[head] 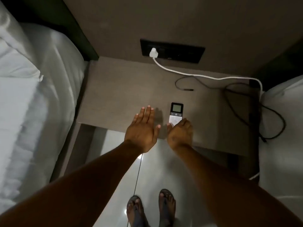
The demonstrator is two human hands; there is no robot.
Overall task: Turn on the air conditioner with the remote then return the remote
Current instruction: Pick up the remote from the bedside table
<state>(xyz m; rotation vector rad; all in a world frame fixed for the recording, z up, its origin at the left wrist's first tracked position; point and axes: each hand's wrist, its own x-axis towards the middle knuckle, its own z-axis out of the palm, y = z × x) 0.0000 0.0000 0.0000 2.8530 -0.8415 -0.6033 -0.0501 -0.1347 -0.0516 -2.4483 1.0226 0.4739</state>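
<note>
A slim white remote (176,113) with a dark screen end lies flat on the brown bedside table (118,95), screen pointing to the wall. My right hand (179,134) covers its near end, thumb and fingers curled down at both sides of it. The remote still rests on the tabletop. My left hand (142,130) hovers flat to the left of the remote, fingers straight and apart, holding nothing. The air conditioner is not in view.
A black socket panel (172,50) on the wall holds a white plug with a white cable (213,77) running right. Dark cables (246,95) loop over the table's right part. Beds with white sheets (32,95) flank the table. My sandalled feet (150,208) stand on glossy tiles.
</note>
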